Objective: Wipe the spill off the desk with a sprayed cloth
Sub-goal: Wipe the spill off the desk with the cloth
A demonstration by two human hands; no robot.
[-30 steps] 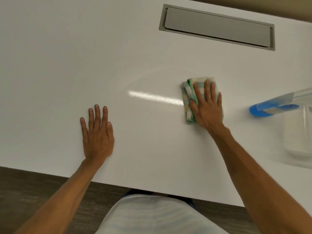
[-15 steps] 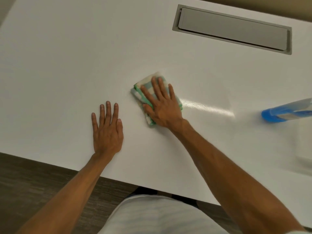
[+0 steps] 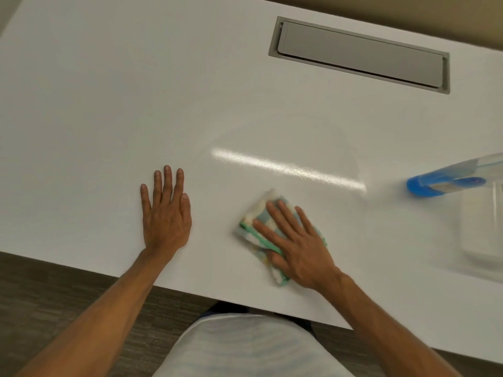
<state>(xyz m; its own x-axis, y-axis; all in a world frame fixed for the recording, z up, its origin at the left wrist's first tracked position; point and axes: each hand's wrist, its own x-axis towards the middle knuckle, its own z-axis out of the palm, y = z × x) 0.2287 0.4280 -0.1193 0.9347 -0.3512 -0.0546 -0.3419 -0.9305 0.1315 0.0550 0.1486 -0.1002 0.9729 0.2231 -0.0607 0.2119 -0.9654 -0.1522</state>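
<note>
A folded green, white and yellow checked cloth (image 3: 254, 224) lies on the white desk (image 3: 109, 104) near its front edge. My right hand (image 3: 295, 242) presses flat on the cloth with the fingers spread, covering most of it. My left hand (image 3: 166, 213) rests palm down on the bare desk to the left of the cloth, holding nothing. A faint wet sheen with a curved edge (image 3: 285, 148) shows on the desk behind the cloth. No distinct spill is visible.
A spray bottle with a blue head (image 3: 446, 178) lies at the right edge, above a clear container (image 3: 481, 227). A grey cable hatch (image 3: 359, 54) is set into the desk at the back. Dark floor (image 3: 40, 295) lies below the front edge.
My right hand has slid the cloth from the right to the left and then back toward the front edge of the desk. My left hand has stayed flat in place.
</note>
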